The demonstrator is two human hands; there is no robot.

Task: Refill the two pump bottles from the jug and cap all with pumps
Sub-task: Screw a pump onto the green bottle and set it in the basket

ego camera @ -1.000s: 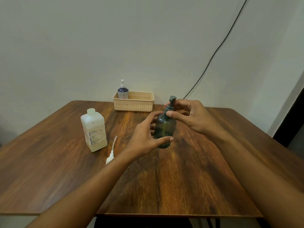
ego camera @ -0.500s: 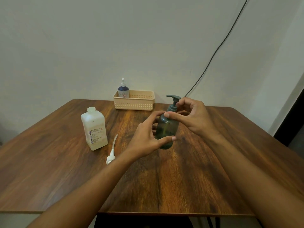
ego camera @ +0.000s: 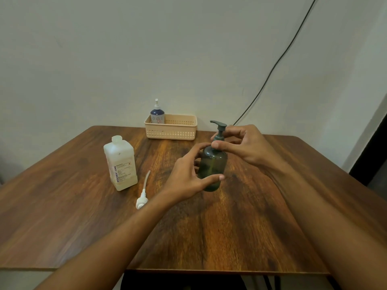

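A dark green pump bottle stands upright on the wooden table near the middle. My left hand wraps around its body. My right hand pinches the collar of the green pump at the bottle's neck, and the spout points left. The white jug stands uncapped to the left. A loose white pump with its tube lies on the table beside the jug. A small blue bottle with a white pump stands in the left end of a beige basket.
The basket sits at the table's far edge against the wall. A black cable runs down the wall behind the table's right side. A dark opening shows at the far right.
The green pump head has turned under my right fingers: its spout now points left and stands clear above the hand. My left hand has kept hold of the bottle body.
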